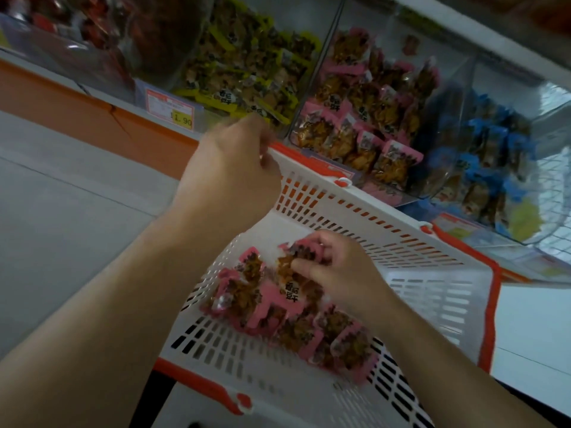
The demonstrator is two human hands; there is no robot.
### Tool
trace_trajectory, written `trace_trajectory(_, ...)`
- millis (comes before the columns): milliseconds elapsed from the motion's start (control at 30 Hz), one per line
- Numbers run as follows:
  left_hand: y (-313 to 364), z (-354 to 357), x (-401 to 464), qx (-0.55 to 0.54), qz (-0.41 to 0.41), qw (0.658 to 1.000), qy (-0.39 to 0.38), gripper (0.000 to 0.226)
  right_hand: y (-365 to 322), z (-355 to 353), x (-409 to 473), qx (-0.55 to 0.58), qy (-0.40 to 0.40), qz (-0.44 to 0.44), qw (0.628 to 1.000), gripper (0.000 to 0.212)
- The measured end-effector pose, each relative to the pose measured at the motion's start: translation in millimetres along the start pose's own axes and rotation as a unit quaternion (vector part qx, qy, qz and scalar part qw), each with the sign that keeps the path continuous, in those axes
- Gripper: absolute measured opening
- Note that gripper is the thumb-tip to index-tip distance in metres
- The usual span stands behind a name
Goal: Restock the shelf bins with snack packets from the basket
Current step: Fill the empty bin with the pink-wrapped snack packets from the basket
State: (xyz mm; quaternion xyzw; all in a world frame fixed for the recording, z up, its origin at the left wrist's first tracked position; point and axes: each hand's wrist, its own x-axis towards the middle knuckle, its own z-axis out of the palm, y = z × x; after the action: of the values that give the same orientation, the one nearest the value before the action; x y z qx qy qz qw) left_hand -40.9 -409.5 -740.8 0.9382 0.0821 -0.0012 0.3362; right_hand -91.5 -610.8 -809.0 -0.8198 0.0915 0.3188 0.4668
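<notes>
Gripping pink packets point(289, 296), right hand point(340, 273) inside tilted basket point(432, 291).

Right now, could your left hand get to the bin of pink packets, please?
Probably yes, once it lets go: the left hand grips the basket rim, and the open-topped pink bin sits just beyond with nothing between.

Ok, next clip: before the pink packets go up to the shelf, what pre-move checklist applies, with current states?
1. Right hand grips pink-edged snack packets: ok.
2. Left hand steadies white slotted plastic basket by its rim: ok.
3. Clear shelf bin with matching pink packets identified above the basket: ok.
4. Room left in that bin: cannot tell.
5. Path from basket to bin unobstructed: ok.
6. Number of packets gripped: cannot tell.
</notes>
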Motion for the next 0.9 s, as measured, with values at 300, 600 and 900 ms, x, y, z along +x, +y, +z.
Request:
trace_trajectory(300,34,32,-14,-0.208,0.006,0.941,-0.267,0.011,-33,-68,-33,0.137,0.054,-0.095,0.985,0.022)
trace_trajectory(600,51,49,-5,-0.236,-0.019,0.965,-0.111,0.014,-30,-76,-23,0.059,0.129,-0.164,0.976,0.047)
trace_trajectory(900,35,54,1,0.059,0.065,0.992,-0.09,0.064,-81,-133,77,0.026,0.298,-0.158,0.941,0.044)
